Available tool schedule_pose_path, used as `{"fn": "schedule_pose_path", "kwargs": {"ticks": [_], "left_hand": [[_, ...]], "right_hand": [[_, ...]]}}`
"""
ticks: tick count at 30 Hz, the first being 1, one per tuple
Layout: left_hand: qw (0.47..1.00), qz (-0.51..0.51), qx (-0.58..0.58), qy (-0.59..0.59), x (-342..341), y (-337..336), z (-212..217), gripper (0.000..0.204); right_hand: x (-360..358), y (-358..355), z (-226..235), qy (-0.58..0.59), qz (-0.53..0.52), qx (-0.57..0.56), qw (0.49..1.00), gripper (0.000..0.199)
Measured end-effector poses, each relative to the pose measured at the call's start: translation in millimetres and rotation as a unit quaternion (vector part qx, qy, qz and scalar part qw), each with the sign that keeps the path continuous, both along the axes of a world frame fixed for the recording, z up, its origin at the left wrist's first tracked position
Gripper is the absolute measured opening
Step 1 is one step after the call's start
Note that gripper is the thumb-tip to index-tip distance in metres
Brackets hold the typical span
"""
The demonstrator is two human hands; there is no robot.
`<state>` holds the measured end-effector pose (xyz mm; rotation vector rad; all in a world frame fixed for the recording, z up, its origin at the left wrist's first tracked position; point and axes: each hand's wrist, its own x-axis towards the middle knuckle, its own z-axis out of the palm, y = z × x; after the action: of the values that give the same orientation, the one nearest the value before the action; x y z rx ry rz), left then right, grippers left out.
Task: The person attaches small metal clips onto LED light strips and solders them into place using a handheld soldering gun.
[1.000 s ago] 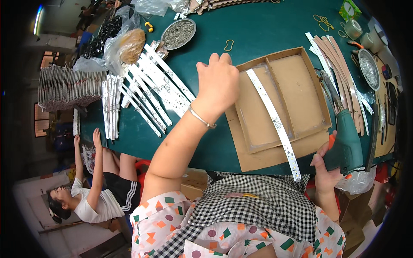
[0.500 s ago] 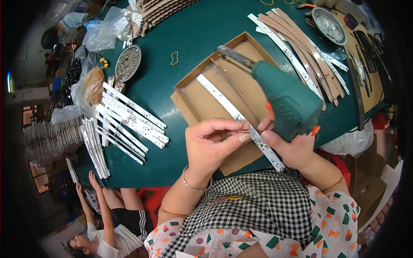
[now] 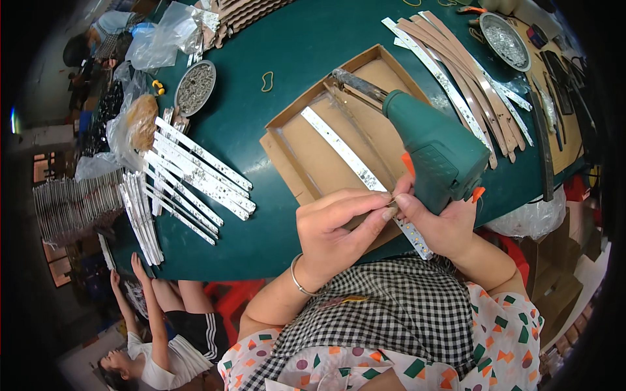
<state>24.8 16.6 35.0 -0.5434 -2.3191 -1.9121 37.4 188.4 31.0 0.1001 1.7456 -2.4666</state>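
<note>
Both hands meet over a white LED strip board [image 3: 343, 153] with small yellow dots, slanting across a shallow cardboard box [image 3: 287, 159]. My left hand [image 3: 339, 225] is closed, thumb and forefinger pinched at the strip on something too small to make out. My right hand [image 3: 450, 228] is closed round a green power tool [image 3: 437, 140] with orange parts and a long metal nose pointing to the far left over the box. The right thumb and forefinger tips reach the left fingertips above the strip. Part of the right hand's fingers is hidden behind the tool.
White strips [image 3: 195, 176] lie left on the green table [image 3: 241, 124], near a metal bowl of small parts [image 3: 195, 88]. Brown and white strips [image 3: 456, 85] lie far right beside another bowl [image 3: 505, 42]. Another person [image 3: 163, 352] sits lower left. A rubber band [image 3: 267, 81] lies behind the box.
My left hand has moved right along the strip, and its fingertips now meet those of my right hand. The tool stays in my right hand, almost unmoved.
</note>
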Motion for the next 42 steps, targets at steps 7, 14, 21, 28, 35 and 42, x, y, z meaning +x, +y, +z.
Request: {"fn": "schedule_pose_path", "kwargs": {"ticks": [7,14,21,28,35,42], "left_hand": [[0.984,-0.031,0.129,-0.118,4.1,-0.3,-4.4,0.013],[0.954,0.007,0.169,-0.248,0.8,-7.2,0.4,0.008],[0.976,0.090,-0.184,-0.072,-18.8,-21.8,-6.7,0.007],[0.972,0.084,-0.208,-0.066,-24.5,-15.9,-23.7,0.005],[0.966,0.097,-0.240,-0.017,-22.1,-13.3,-27.6,0.005],[0.964,0.103,-0.244,0.009,-20.3,-12.8,-31.4,0.006]], "right_hand": [[1.3,-4.2,-2.3,0.021,-0.010,0.038,0.999,0.017],[0.2,8.8,0.0,0.016,-0.005,0.038,0.999,0.017],[4.3,22.2,-2.9,-0.011,-0.021,0.050,0.998,0.059],[9.4,31.8,0.0,-0.005,-0.038,0.081,0.996,0.059],[14.5,45.4,4.4,-0.004,-0.013,0.087,0.996,0.063],[27.2,55.6,9.2,-0.026,-0.056,0.057,0.996,0.067]]}}
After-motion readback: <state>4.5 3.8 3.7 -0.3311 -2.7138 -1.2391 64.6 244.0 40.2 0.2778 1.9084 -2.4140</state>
